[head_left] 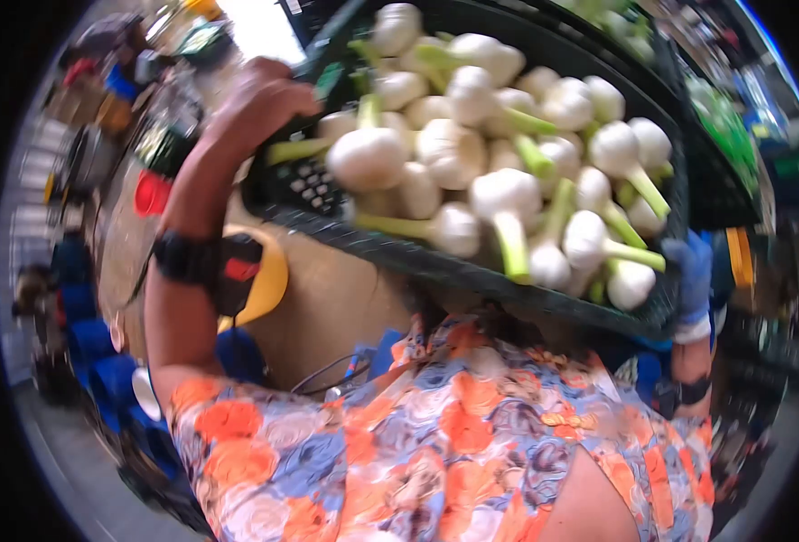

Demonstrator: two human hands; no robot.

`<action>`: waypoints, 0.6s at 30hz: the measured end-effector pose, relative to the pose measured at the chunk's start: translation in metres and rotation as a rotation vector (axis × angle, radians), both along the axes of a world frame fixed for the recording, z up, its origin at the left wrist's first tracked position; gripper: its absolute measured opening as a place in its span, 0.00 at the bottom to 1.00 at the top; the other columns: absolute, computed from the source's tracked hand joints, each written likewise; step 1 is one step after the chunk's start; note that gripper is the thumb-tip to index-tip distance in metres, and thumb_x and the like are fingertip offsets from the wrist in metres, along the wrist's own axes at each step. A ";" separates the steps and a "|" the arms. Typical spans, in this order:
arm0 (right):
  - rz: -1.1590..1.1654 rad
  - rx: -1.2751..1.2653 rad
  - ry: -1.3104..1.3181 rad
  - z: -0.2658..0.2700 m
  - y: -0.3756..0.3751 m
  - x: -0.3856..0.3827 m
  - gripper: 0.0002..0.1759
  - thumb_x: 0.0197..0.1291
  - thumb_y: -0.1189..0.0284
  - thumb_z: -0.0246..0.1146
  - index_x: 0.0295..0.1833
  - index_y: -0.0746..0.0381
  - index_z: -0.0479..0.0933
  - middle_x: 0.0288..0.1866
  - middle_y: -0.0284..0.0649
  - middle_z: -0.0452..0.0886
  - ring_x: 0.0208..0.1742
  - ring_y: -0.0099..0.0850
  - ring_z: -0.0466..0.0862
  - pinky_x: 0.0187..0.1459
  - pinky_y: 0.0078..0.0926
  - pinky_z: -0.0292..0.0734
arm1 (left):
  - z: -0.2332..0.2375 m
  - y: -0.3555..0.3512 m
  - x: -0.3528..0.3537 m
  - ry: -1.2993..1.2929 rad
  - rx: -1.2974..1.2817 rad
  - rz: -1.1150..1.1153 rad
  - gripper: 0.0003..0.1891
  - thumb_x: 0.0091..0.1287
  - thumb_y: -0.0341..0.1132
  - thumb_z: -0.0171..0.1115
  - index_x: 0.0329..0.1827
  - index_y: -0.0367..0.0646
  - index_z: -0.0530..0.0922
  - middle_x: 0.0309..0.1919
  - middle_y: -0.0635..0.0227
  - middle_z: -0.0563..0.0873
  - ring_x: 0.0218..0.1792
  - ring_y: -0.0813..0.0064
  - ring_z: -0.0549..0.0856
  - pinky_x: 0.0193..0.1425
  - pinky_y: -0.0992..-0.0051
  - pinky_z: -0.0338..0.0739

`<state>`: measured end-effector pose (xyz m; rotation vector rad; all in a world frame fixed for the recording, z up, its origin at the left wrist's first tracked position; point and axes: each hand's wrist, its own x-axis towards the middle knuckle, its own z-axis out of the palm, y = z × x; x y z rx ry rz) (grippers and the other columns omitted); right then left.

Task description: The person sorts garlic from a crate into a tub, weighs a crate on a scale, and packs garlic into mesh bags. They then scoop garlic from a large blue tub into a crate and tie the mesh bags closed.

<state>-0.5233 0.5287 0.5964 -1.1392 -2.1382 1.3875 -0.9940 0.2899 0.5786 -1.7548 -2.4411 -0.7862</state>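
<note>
A dark green plastic crate (399,257), tilted in front of my chest, holds many white garlic bulbs (453,149) with short green stalks. My left hand (268,95), bare, is closed around the crate's left end near its upper corner. On the opposite end, my right hand (691,280) in a blue glove grips the crate's side; its fingers are partly hidden by the wall. At the crate's left end a bit of perforated floor shows between the bulbs.
Another dark crate (720,176) stands just beyond, on the right. Below my left forearm is a yellow tub (273,275), with a red container (151,192) farther left. Blue bins (115,384) line the lower left. People and crates of produce appear blurred at the upper left.
</note>
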 end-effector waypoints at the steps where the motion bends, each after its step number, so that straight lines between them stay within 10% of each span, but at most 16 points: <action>1: -0.095 -0.100 0.064 0.000 -0.003 -0.003 0.17 0.53 0.65 0.58 0.41 0.68 0.78 0.31 0.31 0.79 0.30 0.17 0.76 0.32 0.17 0.71 | 0.025 0.004 0.014 0.001 -0.166 -0.062 0.09 0.45 0.36 0.63 0.21 0.39 0.79 0.16 0.66 0.74 0.20 0.69 0.75 0.26 0.71 0.66; 4: -0.083 -0.093 0.184 -0.016 0.008 0.009 0.15 0.54 0.64 0.62 0.36 0.66 0.79 0.29 0.31 0.78 0.30 0.17 0.75 0.32 0.17 0.71 | 0.033 0.014 0.031 -0.540 -0.172 0.234 0.09 0.45 0.34 0.61 0.24 0.36 0.80 0.19 0.70 0.80 0.22 0.82 0.75 0.28 0.76 0.68; 7: -0.074 -0.025 0.133 -0.025 0.022 0.019 0.20 0.53 0.57 0.68 0.34 0.66 0.80 0.23 0.30 0.77 0.26 0.18 0.74 0.29 0.20 0.71 | 0.018 0.007 0.007 -0.561 -0.146 0.197 0.07 0.48 0.33 0.61 0.25 0.38 0.80 0.21 0.72 0.79 0.25 0.79 0.76 0.33 0.76 0.69; 9: -0.098 0.030 0.082 -0.022 0.030 0.024 0.22 0.53 0.54 0.69 0.33 0.66 0.81 0.21 0.31 0.76 0.24 0.18 0.73 0.28 0.21 0.71 | -0.001 -0.018 0.013 -0.227 0.063 0.164 0.17 0.60 0.41 0.63 0.43 0.35 0.80 0.42 0.63 0.79 0.46 0.73 0.75 0.55 0.73 0.66; 11: 0.008 0.256 0.119 -0.022 0.041 0.033 0.18 0.60 0.57 0.64 0.38 0.64 0.82 0.28 0.30 0.81 0.33 0.17 0.78 0.37 0.18 0.75 | 0.021 -0.018 0.029 -0.545 -0.006 0.375 0.26 0.70 0.51 0.51 0.57 0.36 0.75 0.54 0.57 0.75 0.57 0.69 0.71 0.65 0.70 0.60; 14: -0.105 0.370 0.562 -0.051 0.072 0.015 0.22 0.56 0.54 0.67 0.40 0.64 0.80 0.27 0.35 0.79 0.29 0.20 0.75 0.34 0.22 0.73 | 0.012 -0.047 0.024 -0.920 0.287 0.130 0.34 0.72 0.59 0.38 0.64 0.36 0.69 0.61 0.51 0.71 0.64 0.65 0.68 0.70 0.67 0.56; 18: -0.054 0.032 0.658 -0.051 0.057 -0.018 0.35 0.51 0.59 0.71 0.57 0.70 0.69 0.45 0.42 0.80 0.48 0.27 0.77 0.51 0.26 0.72 | 0.004 -0.063 0.092 -1.116 0.542 0.189 0.41 0.69 0.66 0.31 0.69 0.38 0.62 0.63 0.49 0.69 0.64 0.54 0.70 0.69 0.56 0.62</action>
